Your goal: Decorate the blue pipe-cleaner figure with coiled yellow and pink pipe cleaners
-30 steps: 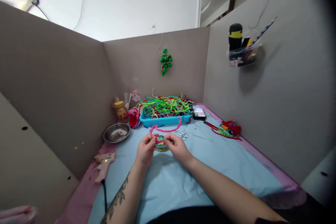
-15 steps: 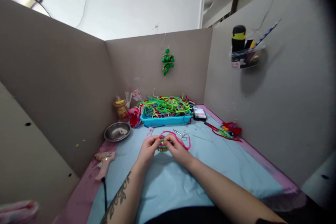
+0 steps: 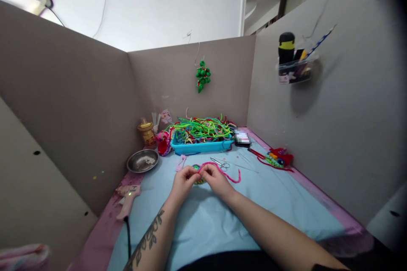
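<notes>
My left hand has its thumb and fingers pinched on a small striped, many-coloured piece, of which green, blue and yellow parts show. Close beside it, my right hand pinches a bright pink fuzzy strand, which looks like a pipe cleaner. The strand arcs over the right fingers, and its free end bends up to the right. Fingertips of both hands nearly meet and cover most of the piece. Scissors lie just beyond my right hand. A pale pink fuzzy bit is behind my left hand.
A blue tray heaped with coloured fuzzy strands stands at the back. On the left are a metal bowl with small white bits and a pink glue gun with a cord. A red-and-green item lies right. Grey partitions enclose the table.
My right hand has drawn the pink strand through or along the piece; its loop has flattened and its free end now reaches farther right. The fingertips have come closer together.
</notes>
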`<state>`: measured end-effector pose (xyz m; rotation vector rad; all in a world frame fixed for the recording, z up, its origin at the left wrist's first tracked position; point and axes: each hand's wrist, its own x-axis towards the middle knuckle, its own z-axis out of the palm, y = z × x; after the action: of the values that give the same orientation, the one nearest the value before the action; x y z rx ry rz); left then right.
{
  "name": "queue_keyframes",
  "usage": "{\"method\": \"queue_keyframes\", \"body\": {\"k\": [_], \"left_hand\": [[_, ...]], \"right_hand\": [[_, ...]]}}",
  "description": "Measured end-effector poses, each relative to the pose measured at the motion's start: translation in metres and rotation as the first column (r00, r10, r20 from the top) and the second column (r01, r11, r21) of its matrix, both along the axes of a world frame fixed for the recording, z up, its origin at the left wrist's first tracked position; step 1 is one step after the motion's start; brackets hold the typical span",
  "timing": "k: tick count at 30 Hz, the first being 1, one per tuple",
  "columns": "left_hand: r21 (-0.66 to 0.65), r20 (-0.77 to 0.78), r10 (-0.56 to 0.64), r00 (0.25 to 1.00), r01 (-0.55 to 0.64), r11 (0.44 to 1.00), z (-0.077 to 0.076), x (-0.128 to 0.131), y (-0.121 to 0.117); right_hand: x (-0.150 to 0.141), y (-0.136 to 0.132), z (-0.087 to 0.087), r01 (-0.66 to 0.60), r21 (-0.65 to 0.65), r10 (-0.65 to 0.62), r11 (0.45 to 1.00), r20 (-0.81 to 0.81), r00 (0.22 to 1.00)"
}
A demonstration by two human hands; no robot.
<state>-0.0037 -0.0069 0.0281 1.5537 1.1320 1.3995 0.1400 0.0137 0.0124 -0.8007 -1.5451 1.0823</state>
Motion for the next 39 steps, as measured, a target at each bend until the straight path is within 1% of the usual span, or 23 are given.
{"method": "queue_keyframes", "body": {"k": [3,6,9,11,13,15,16,18,20,22,23,25,28,30,32,36,39], "left_hand": [[0.095,-0.124,0.066,0.99,-0.054,0.994,-0.005,-0.002,0.001],[0.214,-0.233,0.11,0.966,-0.059,0.975,-0.01,-0.005,0.002],[0.301,-0.282,0.155,0.947,-0.066,0.951,-0.011,-0.006,0.001],[0.298,-0.275,0.164,0.947,-0.078,0.951,-0.01,-0.005,-0.001],[0.232,-0.223,0.138,0.965,-0.085,0.969,-0.008,-0.001,-0.002],[0.113,-0.109,0.094,0.99,-0.081,0.99,-0.006,0.002,-0.002],[0.041,-0.041,0.067,0.997,-0.065,0.997,-0.005,0.004,-0.002],[-0.101,0.083,-0.009,0.997,0.017,0.995,-0.002,0.006,-0.002],[-0.22,0.18,-0.114,0.977,0.153,0.963,0.0,0.007,-0.004],[-0.302,0.279,-0.2,0.939,0.284,0.91,0.003,0.007,-0.007],[-0.328,0.33,-0.222,0.918,0.332,0.885,0.003,0.006,-0.009],[-0.353,0.416,-0.231,0.879,0.391,0.85,0.004,0.005,-0.011],[-0.353,0.508,-0.213,0.834,0.428,0.832,0.004,0.004,-0.012],[-0.35,0.542,-0.208,0.814,0.444,0.825,0.002,0.003,-0.011],[-0.348,0.551,-0.201,0.81,0.442,0.827,0.0,0.004,-0.009],[-0.356,0.546,-0.144,0.826,0.384,0.852,0.0,0.005,-0.008],[-0.385,0.525,-0.115,0.843,0.355,0.852,0.0,0.005,-0.008]], "right_hand": [[0.0,0.002,0.0,0.006,-0.043,-0.006,0.999,0.002,1.0],[0.0,0.004,0.001,-0.01,-0.102,0.011,0.995,0.01,1.0],[-0.001,0.004,0.004,-0.059,-0.166,0.057,0.984,-0.015,0.998],[-0.001,0.003,0.008,-0.077,-0.16,0.071,0.984,-0.041,0.997],[0.0,0.002,0.011,-0.064,-0.128,0.056,0.99,-0.065,0.996],[0.001,0.002,0.013,-0.051,-0.115,0.04,0.992,-0.097,0.995],[0.001,0.003,0.013,-0.043,-0.116,0.029,0.992,-0.117,0.993],[0.002,0.005,0.011,-0.035,-0.115,0.017,0.993,-0.155,0.988],[0.003,0.008,0.008,-0.057,-0.108,0.036,0.993,-0.183,0.982],[0.004,0.008,0.005,-0.115,-0.119,0.089,0.986,-0.206,0.975],[0.004,0.008,0.005,-0.148,-0.127,0.118,0.981,-0.215,0.969],[0.004,0.006,0.006,-0.185,-0.135,0.151,0.974,-0.228,0.962],[0.003,0.003,0.009,-0.2,-0.117,0.17,0.973,-0.227,0.959],[0.003,0.002,0.009,-0.204,-0.111,0.175,0.973,-0.227,0.958],[0.003,0.002,0.009,-0.211,-0.112,0.181,0.971,-0.229,0.956],[0.003,0.002,0.008,-0.219,-0.117,0.189,0.969,-0.222,0.956],[0.003,0.001,0.009,-0.228,-0.126,0.195,0.966,-0.232,0.953]]}}
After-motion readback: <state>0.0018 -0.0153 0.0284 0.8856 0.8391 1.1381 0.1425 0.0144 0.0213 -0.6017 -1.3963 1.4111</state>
